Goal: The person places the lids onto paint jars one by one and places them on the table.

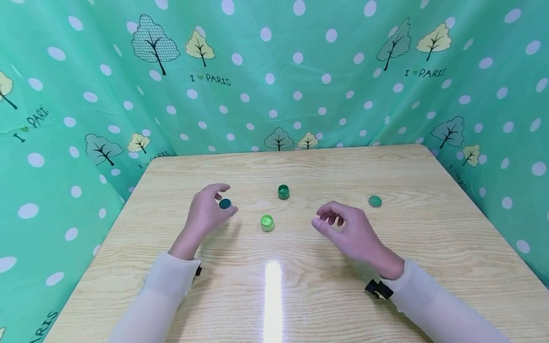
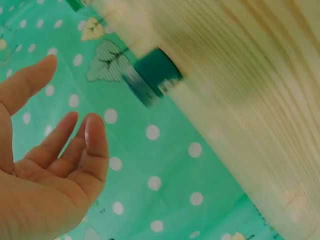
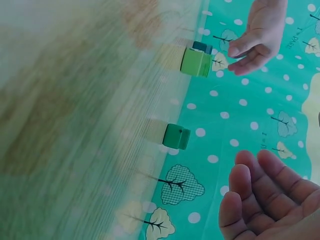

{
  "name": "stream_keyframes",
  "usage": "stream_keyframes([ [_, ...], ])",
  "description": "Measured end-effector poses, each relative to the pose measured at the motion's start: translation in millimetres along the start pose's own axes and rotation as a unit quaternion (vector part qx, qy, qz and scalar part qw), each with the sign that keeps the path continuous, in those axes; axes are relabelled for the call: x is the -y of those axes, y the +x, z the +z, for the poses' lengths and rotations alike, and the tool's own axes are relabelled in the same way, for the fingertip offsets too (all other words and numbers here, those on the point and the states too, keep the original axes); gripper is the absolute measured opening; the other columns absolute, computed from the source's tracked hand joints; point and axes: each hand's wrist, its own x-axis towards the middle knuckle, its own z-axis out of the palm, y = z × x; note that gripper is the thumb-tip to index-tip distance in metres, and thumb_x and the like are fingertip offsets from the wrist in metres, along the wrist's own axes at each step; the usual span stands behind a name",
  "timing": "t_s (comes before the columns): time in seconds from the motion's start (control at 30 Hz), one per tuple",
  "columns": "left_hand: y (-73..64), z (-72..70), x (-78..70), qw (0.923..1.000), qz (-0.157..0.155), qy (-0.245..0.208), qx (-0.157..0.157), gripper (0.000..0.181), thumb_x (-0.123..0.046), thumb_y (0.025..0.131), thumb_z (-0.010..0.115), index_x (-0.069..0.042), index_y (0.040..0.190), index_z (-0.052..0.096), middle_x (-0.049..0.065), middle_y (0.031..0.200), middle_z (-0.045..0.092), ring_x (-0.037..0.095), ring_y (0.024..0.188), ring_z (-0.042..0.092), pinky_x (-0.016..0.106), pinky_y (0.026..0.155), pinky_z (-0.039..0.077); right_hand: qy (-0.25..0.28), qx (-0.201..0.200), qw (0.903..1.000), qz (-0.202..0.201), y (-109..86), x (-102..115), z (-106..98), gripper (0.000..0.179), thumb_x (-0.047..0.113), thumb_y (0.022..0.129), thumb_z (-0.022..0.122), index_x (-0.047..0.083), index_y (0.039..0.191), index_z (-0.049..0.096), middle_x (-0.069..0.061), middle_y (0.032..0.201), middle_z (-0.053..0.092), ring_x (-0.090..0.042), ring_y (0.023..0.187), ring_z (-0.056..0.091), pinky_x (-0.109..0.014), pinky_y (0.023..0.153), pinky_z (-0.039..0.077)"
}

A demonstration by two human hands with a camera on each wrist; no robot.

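Both hands are empty. The left hand (image 1: 206,209) is held half open around the dark teal pot (image 1: 225,204) on the left of the bench (image 1: 321,286); in the head view the pot shows between thumb and fingers, but the left wrist view shows a gap, so there is no grip on it. The right hand (image 1: 351,233) hangs over the right half with its fingers loosely bent and nothing in them.

The light green pot (image 1: 267,223) stands near the middle, between the hands, and the dark green pot (image 1: 283,192) stands just beyond it, a little to the right. A flat-looking green piece (image 1: 375,201) lies farther right, past the right hand; whether it is a lid or another pot is hard to tell.

As for progress, all four pieces sit apart on the bench, none stacked, joined or lifted. I would judge that little shows as done and any gripping or gathering is left, though a pause between moves is possible too
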Motion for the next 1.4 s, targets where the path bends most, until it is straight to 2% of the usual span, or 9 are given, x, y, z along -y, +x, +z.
stream_keyframes([
  [0.2,-7.3,7.7,-11.4,0.9985,0.020,-0.040,0.033,0.058,-0.013,0.080,0.088,-0.007,0.133,0.065,0.013,0.119,0.068,0.035,0.101,0.064,0.044,0.082,0.054,0.004,-0.016,0.9998,-0.008,0.9,-2,-2,0.015,0.025,0.095,0.075,0.016,0.107,0.072,0.010,0.096,0.070,-0.011,0.086,0.061,-0.040,0.074,0.052],
  [0.4,-10.3,14.9,-18.2,0.9937,0.033,-0.077,0.074,0.057,-0.010,0.079,0.088,-0.009,0.132,0.067,0.013,0.127,0.068,0.037,0.105,0.064,0.043,0.086,0.055,0.019,-0.030,0.9994,-0.002,0.8,-3,-6,0.013,0.022,0.096,0.074,0.014,0.107,0.072,0.007,0.096,0.070,-0.012,0.087,0.061,-0.038,0.076,0.050],
  [0.57,-10.8,22.7,-22.3,0.9901,0.040,-0.097,0.093,0.060,-0.009,0.078,0.089,-0.006,0.132,0.065,0.014,0.130,0.066,0.034,0.112,0.063,0.042,0.091,0.055,0.022,-0.033,0.9992,0.005,0.0,-5,-8,0.013,0.022,0.096,0.074,0.015,0.106,0.072,0.008,0.095,0.070,-0.012,0.088,0.061,-0.041,0.078,0.051],
  [0.77,-10.4,32.2,-27.3,0.9850,0.042,-0.117,0.120,0.061,-0.007,0.077,0.090,-0.005,0.132,0.065,0.014,0.130,0.066,0.033,0.112,0.063,0.040,0.091,0.056,0.029,-0.036,0.9989,0.006,-0.8,-6,-9,0.011,0.022,0.096,0.074,0.015,0.104,0.072,0.010,0.093,0.069,-0.013,0.086,0.060,-0.042,0.078,0.051],
  [0.97,-7.2,36.9,-30.1,0.9837,0.033,-0.117,0.133,0.058,-0.006,0.075,0.091,-0.007,0.129,0.068,0.012,0.128,0.067,0.030,0.110,0.064,0.037,0.086,0.057,0.028,-0.036,0.9990,0.004,-1.1,-7,-8,0.011,0.022,0.096,0.074,0.013,0.103,0.073,0.010,0.091,0.069,-0.013,0.085,0.060,-0.041,0.078,0.051],
  [1.1,-3.2,38.4,-30.4,0.9818,0.021,-0.113,0.151,0.060,-0.007,0.074,0.092,-0.009,0.129,0.068,0.007,0.127,0.067,0.027,0.110,0.063,0.036,0.083,0.057,0.029,-0.034,0.9990,0.009,-1.2,-6,-9,0.009,0.022,0.095,0.075,0.017,0.101,0.073,0.010,0.091,0.069,-0.013,0.085,0.060,-0.042,0.078,0.051],
  [1.4,4.5,45.9,-33.1,0.9782,0.004,-0.088,0.188,0.059,-0.004,0.073,0.092,-0.011,0.128,0.070,0.002,0.123,0.068,0.023,0.108,0.062,0.037,0.088,0.055,0.027,-0.033,0.9991,0.007,-0.8,-6,-8,0.006,0.023,0.095,0.075,0.018,0.099,0.073,0.010,0.088,0.068,-0.013,0.083,0.059,-0.041,0.078,0.050],
])
